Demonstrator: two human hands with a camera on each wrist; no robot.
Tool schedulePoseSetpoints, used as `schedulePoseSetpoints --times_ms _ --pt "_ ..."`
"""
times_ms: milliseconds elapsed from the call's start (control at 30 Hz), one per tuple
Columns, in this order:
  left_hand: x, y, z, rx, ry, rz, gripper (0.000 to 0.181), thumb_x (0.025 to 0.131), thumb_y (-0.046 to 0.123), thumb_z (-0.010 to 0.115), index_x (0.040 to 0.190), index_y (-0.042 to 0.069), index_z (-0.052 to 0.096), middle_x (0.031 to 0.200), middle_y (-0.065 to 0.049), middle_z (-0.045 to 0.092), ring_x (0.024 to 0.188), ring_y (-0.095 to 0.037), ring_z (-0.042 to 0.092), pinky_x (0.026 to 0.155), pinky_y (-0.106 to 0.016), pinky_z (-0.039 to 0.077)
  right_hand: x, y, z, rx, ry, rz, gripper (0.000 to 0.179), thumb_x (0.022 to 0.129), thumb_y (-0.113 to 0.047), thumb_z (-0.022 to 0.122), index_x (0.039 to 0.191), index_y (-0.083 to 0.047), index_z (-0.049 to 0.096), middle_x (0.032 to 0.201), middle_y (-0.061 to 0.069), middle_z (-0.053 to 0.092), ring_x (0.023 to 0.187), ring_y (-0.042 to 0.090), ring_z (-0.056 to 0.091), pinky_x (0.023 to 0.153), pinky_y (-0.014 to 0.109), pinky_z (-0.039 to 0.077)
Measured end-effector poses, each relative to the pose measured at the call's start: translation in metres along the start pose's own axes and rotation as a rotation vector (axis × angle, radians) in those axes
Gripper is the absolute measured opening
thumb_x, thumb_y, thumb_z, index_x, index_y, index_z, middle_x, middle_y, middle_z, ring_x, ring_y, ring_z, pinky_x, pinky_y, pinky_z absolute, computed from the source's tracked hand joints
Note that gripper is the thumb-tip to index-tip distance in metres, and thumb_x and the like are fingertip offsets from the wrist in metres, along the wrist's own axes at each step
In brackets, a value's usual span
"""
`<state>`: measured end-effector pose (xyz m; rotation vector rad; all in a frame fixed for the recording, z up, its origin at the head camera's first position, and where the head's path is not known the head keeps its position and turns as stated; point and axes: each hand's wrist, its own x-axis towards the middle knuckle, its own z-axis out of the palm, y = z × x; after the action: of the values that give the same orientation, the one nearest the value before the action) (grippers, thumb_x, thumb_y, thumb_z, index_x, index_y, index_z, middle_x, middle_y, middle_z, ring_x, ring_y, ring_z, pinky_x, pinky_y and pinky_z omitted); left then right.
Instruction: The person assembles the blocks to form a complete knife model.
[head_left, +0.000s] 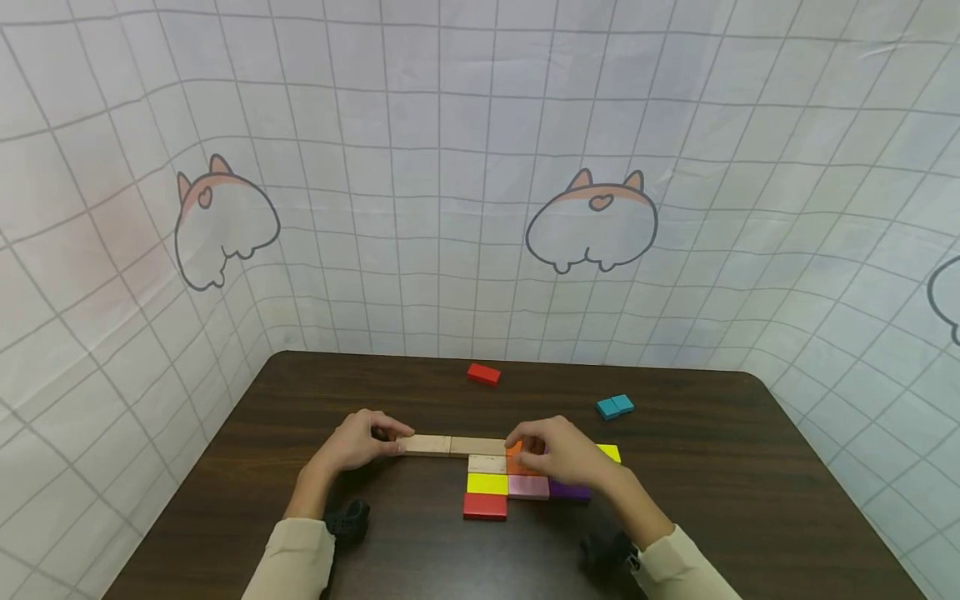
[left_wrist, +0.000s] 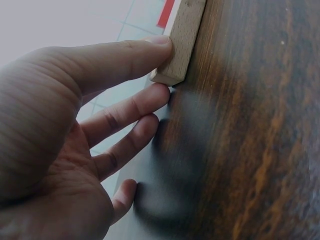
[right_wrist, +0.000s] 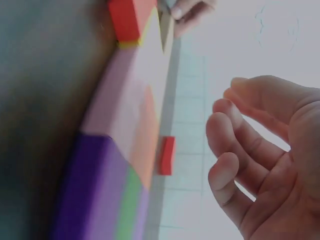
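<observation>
My left hand (head_left: pixel 363 442) is at the outer end of a plain wooden block (head_left: pixel 426 446). It pinches that end, the thumb along the near side in the left wrist view; the index finger is mostly hidden behind. A second wooden block (head_left: pixel 477 447) lies end to end with the first. My right hand (head_left: pixel 566 450) hovers over the flat group of coloured blocks, its fingers loosely bent and holding nothing in the right wrist view. Below it lie an orange block (head_left: pixel 514 460), a pink block (head_left: pixel 528 487) and a purple block (head_left: pixel 570 490), partly covered by the hand.
A shorter-looking wooden block (head_left: pixel 487 464), a yellow block (head_left: pixel 487 483) and a red block (head_left: pixel 485 506) form the group's left column. Another red block (head_left: pixel 483 374) lies at the table's back, with light-blue blocks (head_left: pixel 615 407) to the right. A gridded cloth (head_left: pixel 450 208) hangs behind.
</observation>
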<state>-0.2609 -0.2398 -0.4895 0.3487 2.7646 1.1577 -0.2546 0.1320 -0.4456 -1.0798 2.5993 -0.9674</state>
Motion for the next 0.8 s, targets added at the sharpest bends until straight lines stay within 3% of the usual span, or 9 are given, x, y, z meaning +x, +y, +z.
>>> schedulePoseSetpoints --times_ms 233,433,600,800 --pt "0.0 0.0 -0.001 -0.012 0.0 -0.002 0.018 0.089 0.022 0.081 0.107 0.023 0.081 0.094 0.003 0.071 0.081 -0.016 0.055 0.071 -0.033 0.047 0.027 0.012 -0.025 0.019 0.052 0.051 0.018 0.098 -0.017 0.07 0.115 -0.012 0.073 0.081 -0.006 0.065 0.066 0.01 0.056 0.062 0.025 0.05" --pt "0.0 0.0 -0.001 -0.014 -0.004 0.0 0.018 0.089 0.023 0.08 0.107 0.023 0.081 0.093 0.003 0.07 0.08 -0.016 0.055 0.071 -0.034 0.047 0.057 0.035 -0.031 0.013 0.081 0.115 0.027 0.096 -0.018 0.072 0.122 -0.01 0.069 0.083 -0.002 0.066 0.068 0.012 0.058 0.064 0.028 0.05" --pt "0.0 0.0 -0.001 -0.004 -0.011 0.013 0.019 0.09 0.024 0.08 0.109 0.022 0.081 0.092 0.003 0.069 0.081 -0.016 0.056 0.071 -0.034 0.047 0.078 0.054 -0.028 -0.005 0.04 0.211 0.044 0.094 -0.021 0.075 0.133 -0.007 0.063 0.092 0.002 0.067 0.07 0.013 0.06 0.065 0.029 0.05" --pt "-0.001 0.0 -0.001 -0.006 -0.005 0.009 0.018 0.09 0.022 0.08 0.109 0.022 0.081 0.091 0.003 0.069 0.081 -0.016 0.055 0.071 -0.034 0.047 0.096 0.071 -0.022 0.049 -0.024 0.312 0.064 0.092 -0.025 0.079 0.148 -0.011 0.051 0.119 0.012 0.066 0.08 0.019 0.065 0.07 0.032 0.055"
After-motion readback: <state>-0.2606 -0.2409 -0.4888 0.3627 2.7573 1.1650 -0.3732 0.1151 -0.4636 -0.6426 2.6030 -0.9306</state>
